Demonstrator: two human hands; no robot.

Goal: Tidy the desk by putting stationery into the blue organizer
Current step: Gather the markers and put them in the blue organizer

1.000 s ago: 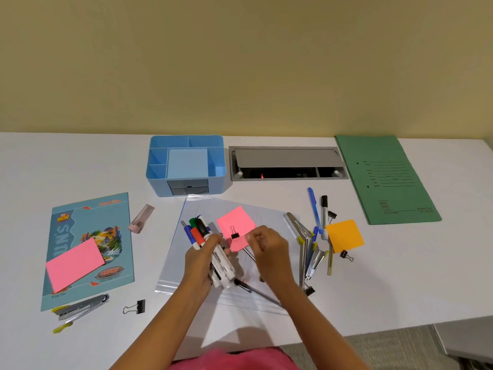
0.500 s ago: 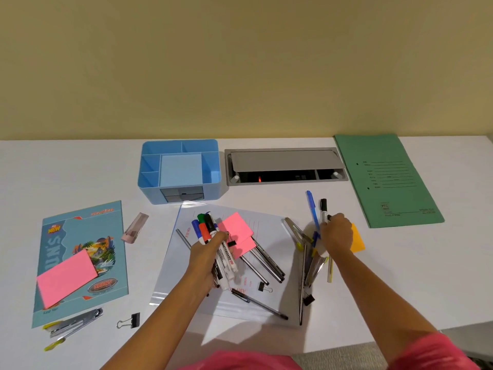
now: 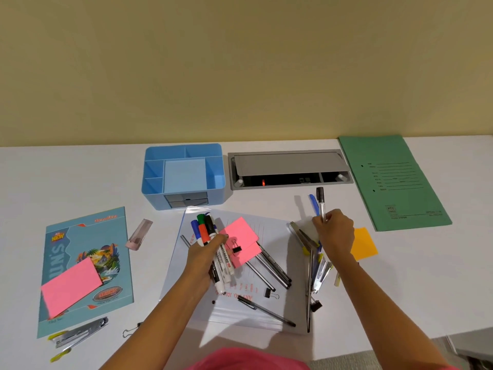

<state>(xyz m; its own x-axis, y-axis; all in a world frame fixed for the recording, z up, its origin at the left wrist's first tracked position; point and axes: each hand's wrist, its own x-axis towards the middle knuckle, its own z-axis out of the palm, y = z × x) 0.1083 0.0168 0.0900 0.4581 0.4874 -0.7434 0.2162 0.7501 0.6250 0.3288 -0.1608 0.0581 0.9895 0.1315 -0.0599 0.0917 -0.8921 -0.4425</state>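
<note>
Blue plastic at the back of the white desk [image 3: 40,182]: the blue organizer [image 3: 156,193] stands upright near the wall, drawers facing the person, compartments open to the top. Straight in front of the organizer, the left hand [image 3: 201,260] is wrapped tight around a bundle of whiteboard markers [image 3: 222,263], fingers curled right round the barrels, with blue, red, green and black caps fanning out toward the organizer. That fist sits over a clear plastic sleeve [image 3: 277,231]. Just beside it lie pink sticky notes [image 3: 240,232] with a black binder clip [image 3: 237,249] on them, partly tucked behind the marker barrels. Loose black pens [image 3: 274,268] are scattered across the sleeve, on the side away from the organizer.

Off to the front right of the organizer, the right hand [image 3: 336,233] has its fingers bunched, thumb and fingertips pinching a clear pen [image 3: 322,208] low on the barrel, black cap pointing away from the person. A blue pen [image 3: 313,204] shows just beside it; whether the hand has hold of that one too cannot be told. An orange sticky note [image 3: 364,244] pokes out from behind that wrist.

Right of the organizer sits a grey cable hatch [image 3: 289,162], and further right a green folder [image 3: 392,182]. Front left of the organizer lies a teal notebook [image 3: 85,244] with a pink note [image 3: 70,285] on top.
</note>
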